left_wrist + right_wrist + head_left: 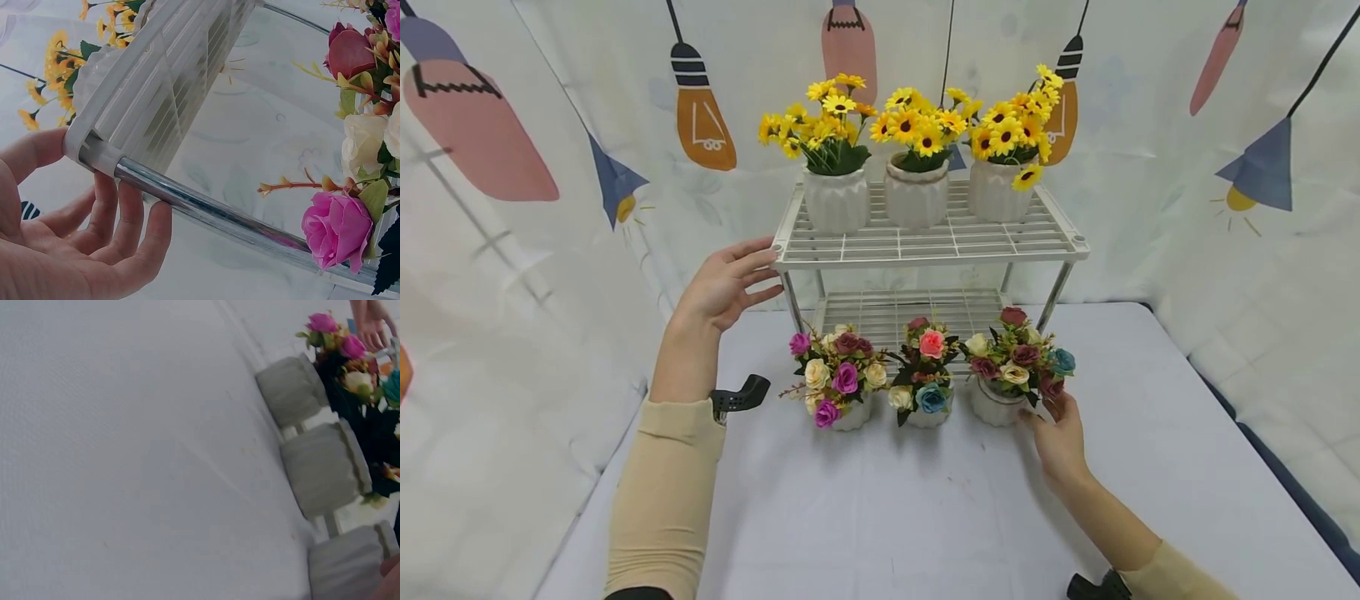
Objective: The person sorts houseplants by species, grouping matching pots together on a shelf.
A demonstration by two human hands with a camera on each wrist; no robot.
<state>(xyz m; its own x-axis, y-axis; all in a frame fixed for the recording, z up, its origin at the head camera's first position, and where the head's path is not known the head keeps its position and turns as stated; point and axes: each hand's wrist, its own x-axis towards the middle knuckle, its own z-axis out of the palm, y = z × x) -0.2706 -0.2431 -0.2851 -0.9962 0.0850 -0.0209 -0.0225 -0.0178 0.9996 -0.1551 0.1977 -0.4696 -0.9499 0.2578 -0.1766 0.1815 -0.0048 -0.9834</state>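
Head view, centre: I see a white two-tier wire rack (929, 243) on a table (1187, 433) covered in pale cloth. Three white pots of yellow sunflowers (917, 125) stand in a row on the top shelf, upper centre of the frame.

Below, in front of the lower shelf, three white pots of mixed roses stand on the table: the left rose pot (838, 379), the middle rose pot (925, 375) and the right rose pot (1011, 371), close beside one another.

Left hand (724, 285), left of centre: fingers straight and spread, palm turned to the rack's front left corner. In the left wrist view the fingertips (156, 215) lie against the chrome leg (206, 209) just under the white corner cap (84, 140); nothing is gripped.

Right hand (1060, 437), lower right of centre: resting at the base of the right rose pot, fingers reaching up to its side under the blooms. They look relaxed rather than closed round the pot; the right wrist view shows only a blurred sliver of the hand, so I can't confirm more.

Both forearms wear beige sleeves (662, 492). A printed curtain (512, 167) hangs behind.
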